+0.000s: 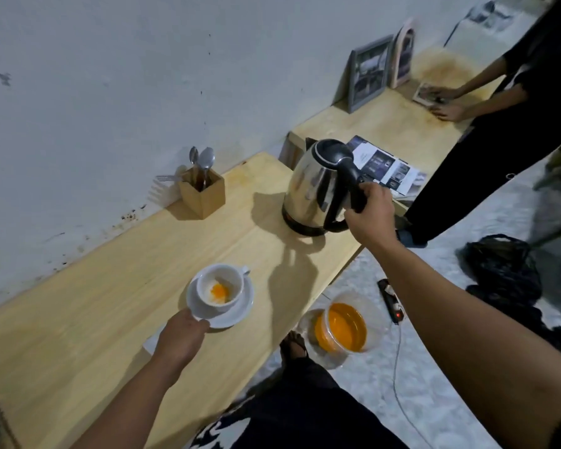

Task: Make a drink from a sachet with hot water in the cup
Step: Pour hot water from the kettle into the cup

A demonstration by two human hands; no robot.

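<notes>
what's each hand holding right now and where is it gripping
The right hand grips the electric kettle by its black handle. The left hand holds the near rim of the saucer under the cup.

Lighting: dim, cool indoor light; source off frame, apparently upper right. Hard dark shadows thrown left and forward from shiny stainless-steel electric kettle (318, 192) and square wooden cutlery holder (202, 195) across pale wooden tabletop (110, 306). Soft glare streaks on kettle body. Wide-angle bending at edges; table lines curve. Overall softness, slight smear; far grey picture frame (368, 72) indistinct.
</notes>
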